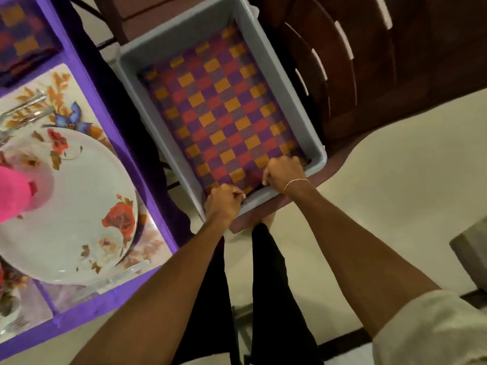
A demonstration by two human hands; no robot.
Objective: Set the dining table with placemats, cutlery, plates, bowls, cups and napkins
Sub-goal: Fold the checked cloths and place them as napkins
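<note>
A checked purple, red and orange cloth (pixel 224 111) lies flat in a grey plastic bin (pixel 290 96) that rests on a brown chair seat. My left hand (pixel 224 201) pinches the cloth's near edge at the bin's front left corner. My right hand (pixel 283 172) grips the same edge near the front right corner. On the purple-covered table at left, a floral placemat (pixel 66 85) carries a white plate with red roses (pixel 87 201), and a pink cup (pixel 13 196) stands on that plate.
A second checked cloth (pixel 23 35) lies folded at the table's far left. Cutlery (pixel 26 106) rests on the placemat beyond the plate, a knife (pixel 116 280) on its near side. A dark wooden chair back (pixel 355 61) rises right of the bin. Beige floor lies below.
</note>
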